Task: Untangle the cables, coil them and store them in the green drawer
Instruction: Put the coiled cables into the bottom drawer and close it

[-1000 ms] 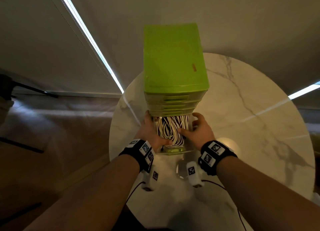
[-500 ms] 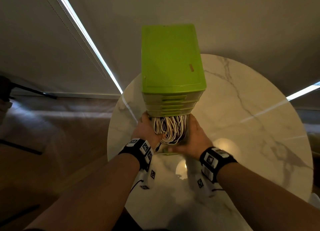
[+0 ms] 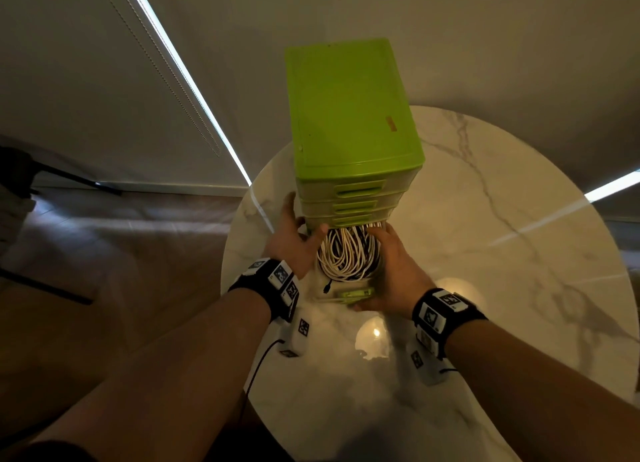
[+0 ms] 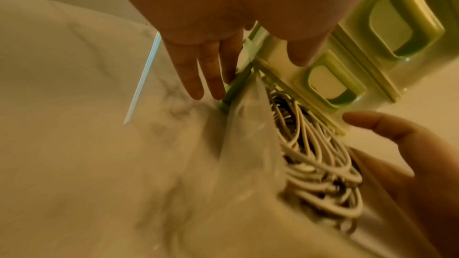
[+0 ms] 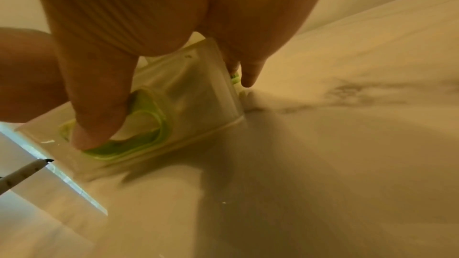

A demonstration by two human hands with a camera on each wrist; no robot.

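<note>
A green drawer unit (image 3: 349, 108) stands on the round marble table (image 3: 502, 254). Its bottom drawer (image 3: 353, 293) is pulled out toward me and holds coiled white cables (image 3: 346, 254), also seen in the left wrist view as cables (image 4: 315, 156). A dark-tipped cable end (image 3: 326, 287) hangs over the drawer's front left corner. My left hand (image 3: 294, 240) lies against the unit's left side, its fingers (image 4: 193, 77) straight and its thumb on the front above the drawer. My right hand (image 3: 394, 271) grips the drawer's front right corner, thumb (image 5: 99, 95) in the green handle (image 5: 149, 125).
The table's near edge (image 3: 242, 375) runs under my left forearm, with wooden floor (image 3: 104, 271) to the left. A dark stand (image 3: 52, 174) is at the far left. Bare marble (image 3: 519, 306) stretches to the right of the unit.
My right hand has left the top of the cables and now grips the drawer front. My left hand has slid from the cables up to the unit's left side.
</note>
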